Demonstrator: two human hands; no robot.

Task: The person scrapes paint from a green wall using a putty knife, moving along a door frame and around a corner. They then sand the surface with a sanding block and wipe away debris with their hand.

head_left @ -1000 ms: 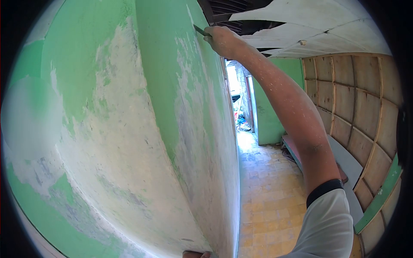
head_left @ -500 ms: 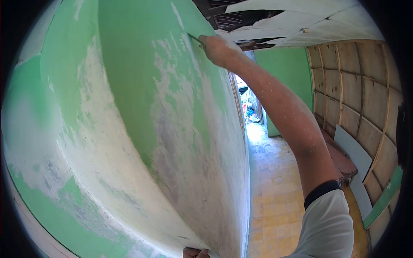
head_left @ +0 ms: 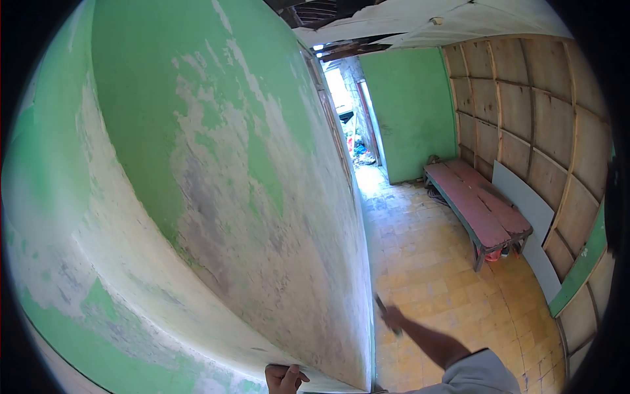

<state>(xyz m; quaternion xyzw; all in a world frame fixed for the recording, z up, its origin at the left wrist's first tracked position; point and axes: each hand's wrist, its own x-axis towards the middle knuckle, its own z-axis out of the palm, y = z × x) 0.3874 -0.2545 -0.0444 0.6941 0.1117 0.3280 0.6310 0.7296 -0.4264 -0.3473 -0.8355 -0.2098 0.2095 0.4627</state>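
Observation:
My right hand [head_left: 392, 319] is low over the floor beside the wall's right edge, closed around a slim scraper [head_left: 380, 306]. Its dark blade points up and left; motion blurs it a little. At the bottom of the view my left hand [head_left: 286, 379] has its fingers curled against the lower wall, with a dark edge showing at them; what it holds, if anything, I cannot make out. The wall [head_left: 223, 164] carries green paint in patches, with large pale, scraped areas between them.
A reddish wooden bench [head_left: 476, 197] stands along the right side, with grey panels [head_left: 525, 197] leaning behind it. Beyond is a wood-framed partition [head_left: 518, 105]. Yellowish floor tiles [head_left: 426, 262] lead to a bright doorway [head_left: 357, 131]. Overhead, the ceiling [head_left: 420, 20] is broken.
My right hand has come down from high on the wall to low beside it, still with the scraper. The view has shifted, showing more of the bench. My left hand stays low.

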